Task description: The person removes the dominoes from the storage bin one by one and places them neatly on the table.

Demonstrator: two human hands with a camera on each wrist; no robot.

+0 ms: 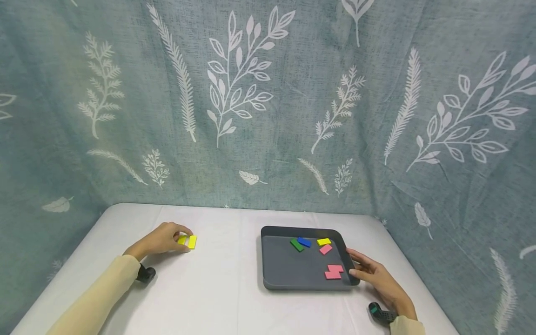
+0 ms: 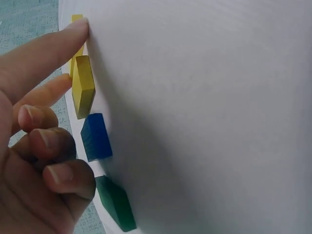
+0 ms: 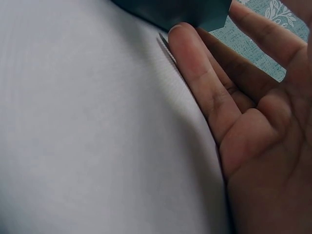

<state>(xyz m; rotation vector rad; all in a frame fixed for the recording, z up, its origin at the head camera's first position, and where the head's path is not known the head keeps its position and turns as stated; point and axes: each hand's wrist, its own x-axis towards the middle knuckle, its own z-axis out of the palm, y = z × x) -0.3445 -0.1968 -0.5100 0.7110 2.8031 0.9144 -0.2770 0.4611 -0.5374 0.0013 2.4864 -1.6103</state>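
Observation:
My left hand (image 1: 165, 238) pinches a flat yellow block (image 1: 192, 242) lengthwise between thumb and index finger, at the left of the white table. Just left of it, a second yellow block (image 2: 84, 87) is partly covered by the hand in the head view. The left wrist view shows a blue block (image 2: 96, 137) and a green block (image 2: 116, 204) in the same row, beside the curled lower fingers. On the right, my right hand (image 1: 378, 277) holds the right side of a dark grey tray (image 1: 289, 270), thumb over the rim and fingers against the wall.
Inside the tray lie a green block (image 1: 297, 245), a blue block (image 1: 304, 242), a yellow block (image 1: 324, 242), a pink block (image 1: 325, 249) and two touching pink blocks (image 1: 333, 275). A leaf-patterned teal curtain (image 1: 234, 177) hangs around the table (image 1: 209, 293).

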